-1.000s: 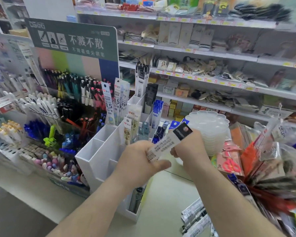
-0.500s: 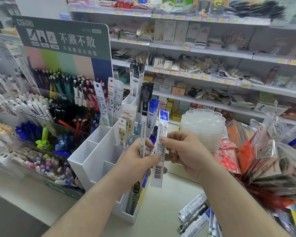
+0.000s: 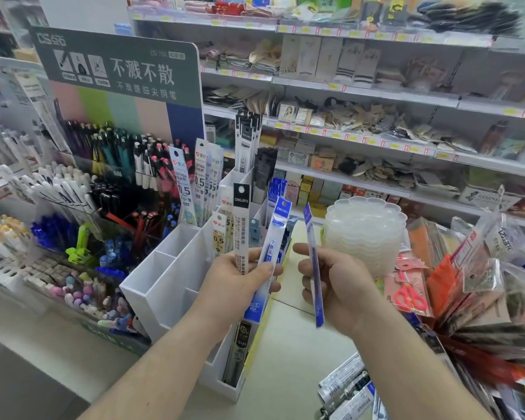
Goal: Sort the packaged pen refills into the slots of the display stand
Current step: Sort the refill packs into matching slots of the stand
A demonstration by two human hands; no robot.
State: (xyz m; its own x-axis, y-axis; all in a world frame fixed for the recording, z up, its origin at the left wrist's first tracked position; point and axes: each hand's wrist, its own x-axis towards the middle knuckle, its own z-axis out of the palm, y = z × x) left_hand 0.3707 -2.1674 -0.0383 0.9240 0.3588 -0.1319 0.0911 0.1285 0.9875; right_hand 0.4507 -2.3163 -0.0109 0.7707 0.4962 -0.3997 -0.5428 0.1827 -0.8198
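While the left hand grips two "deli" refill packs, the right hand pinches a blue pack.

The white display stand has three bare slots at its near left, open from above. Its rear slots are packed with upright refill packs that rise high and block a reach from behind. The pen rack crowds the stand's left side. A stack of clear trays stands just to the right, with a strip of bare counter between. Loose packs lie on the counter at the near right.
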